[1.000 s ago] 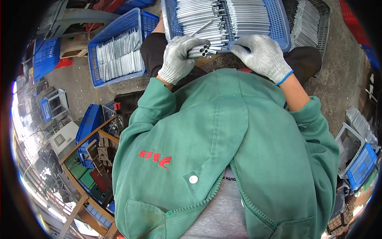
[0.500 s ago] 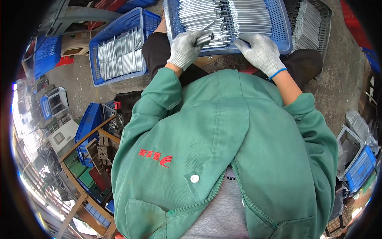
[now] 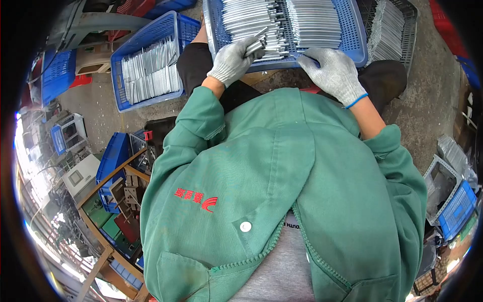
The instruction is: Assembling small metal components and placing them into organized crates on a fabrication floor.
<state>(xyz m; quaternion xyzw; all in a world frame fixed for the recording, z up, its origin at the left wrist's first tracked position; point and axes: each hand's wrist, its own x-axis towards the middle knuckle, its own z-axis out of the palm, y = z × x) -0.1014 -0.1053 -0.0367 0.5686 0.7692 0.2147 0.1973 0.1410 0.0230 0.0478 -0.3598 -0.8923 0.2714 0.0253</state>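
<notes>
My left hand point(image 3: 231, 63), in a pale knitted glove, is closed around a small bundle of short silvery metal tubes point(image 3: 256, 45), over the near edge of a blue plastic crate point(image 3: 358, 30). Two rows of similar metal tubes point(image 3: 314, 25) fill this crate, lying side by side. My right hand point(image 3: 333, 74), gloved too, is at the crate's near rim, to the right of the left hand. Its thumb and fingers are drawn together; whether a tube end is between them I cannot make out.
Left of the main crate stands another blue crate point(image 3: 147, 102) full of tubes. A dark crate point(image 3: 413, 31) with more tubes is at the right. My knees flank the main crate. Farther left is a wooden frame point(image 3: 111, 173); at lower right lies a blue basket point(image 3: 457, 210).
My left hand has shifted slightly left and down with the tubes, whose ends now tilt differently. The right hand has moved a little right and down, its thumb and fingers staying near the rim.
</notes>
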